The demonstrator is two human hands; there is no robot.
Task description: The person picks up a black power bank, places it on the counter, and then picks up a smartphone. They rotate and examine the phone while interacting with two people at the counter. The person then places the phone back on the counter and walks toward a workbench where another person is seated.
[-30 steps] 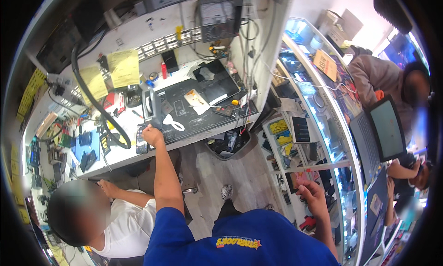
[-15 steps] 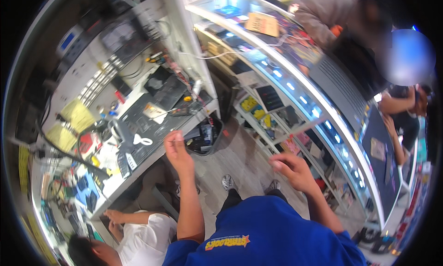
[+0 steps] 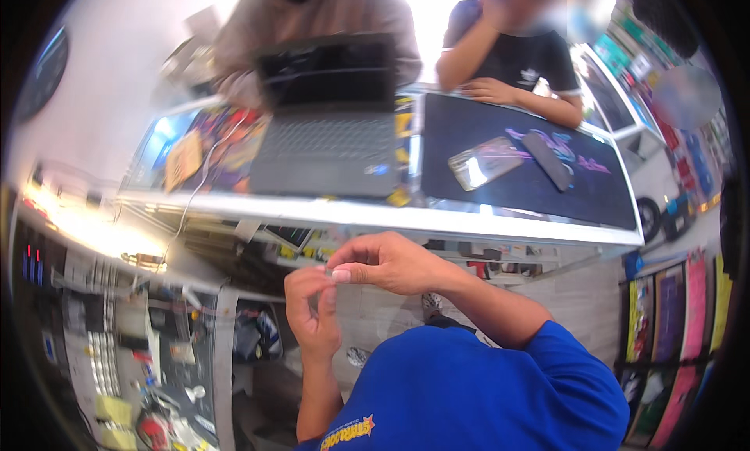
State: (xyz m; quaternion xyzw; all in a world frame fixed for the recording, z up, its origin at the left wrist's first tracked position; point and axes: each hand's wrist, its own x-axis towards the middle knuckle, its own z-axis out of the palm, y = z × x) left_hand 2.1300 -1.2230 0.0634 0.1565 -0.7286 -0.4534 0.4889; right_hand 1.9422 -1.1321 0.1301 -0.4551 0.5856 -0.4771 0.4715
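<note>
Head view, our left hand (image 3: pixel 314 314) and right hand (image 3: pixel 398 265) meeting, fingertips pinched narrow on a small pale piece (image 3: pixel 329 272) – too tiny to identify – near the counter (image 3: pixel 469 220), open laptop (image 3: pixel 324 158) on top.

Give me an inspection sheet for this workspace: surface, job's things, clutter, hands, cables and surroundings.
Surface: glass-sided counter with a white front edge; a black mat covers its right part.
Job's things: something small and pale seems to show where the fingers meet; too small to identify.
Clutter: open laptop with a dark screen, and two phone-like slabs on the mat; the workbench at lower left is crowded.
Hands: left hand and right hand meet at the fingers, before the counter.
Cables: white cable trails over the counter's front edge, left of the laptop.
Surroundings: two people across the counter; colourful packets at right.
</note>
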